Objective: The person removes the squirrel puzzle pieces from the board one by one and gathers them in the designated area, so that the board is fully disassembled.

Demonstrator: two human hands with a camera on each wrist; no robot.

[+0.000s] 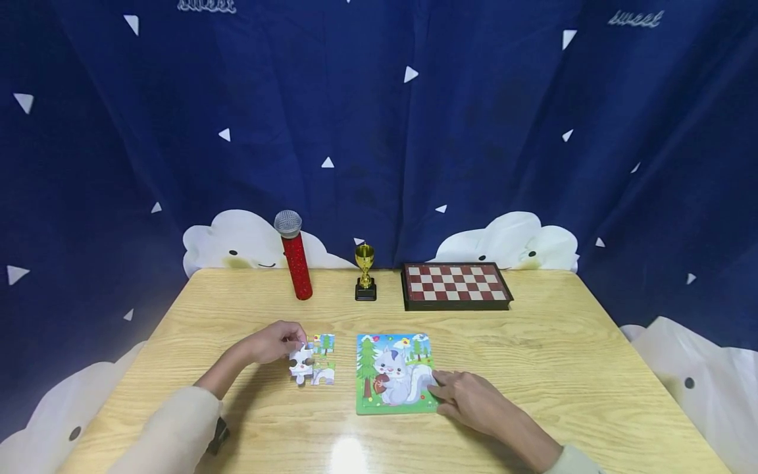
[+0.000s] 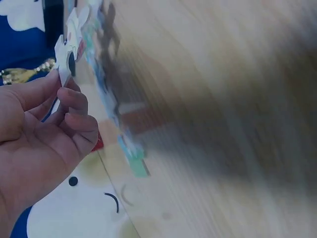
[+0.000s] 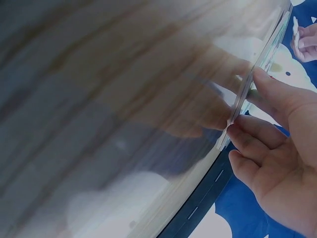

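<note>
Taken from the squirrel puzzle (image 1: 395,373), the tabletop (image 1: 551,319) gave broad passage toward 2 and 6 o'clock. At 4, the right hand (image 1: 474,401) blocked access. At 9, a narrow lane preceded loose pieces (image 1: 322,368) and the left hand (image 1: 274,342). Beyond, the microphone (image 1: 298,263) at 10, trophy (image 1: 365,282) at 11 and chessboard (image 1: 456,284) at 1 were obstacles, with gaps between.

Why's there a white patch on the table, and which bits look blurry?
Head view: white glare on the table, probably light bouncing off its top; left wrist view: the table smeared, with a soft dark shadow, the left hand sharper; right wrist view: the table blurred too, the right hand mirrored in it.
</note>
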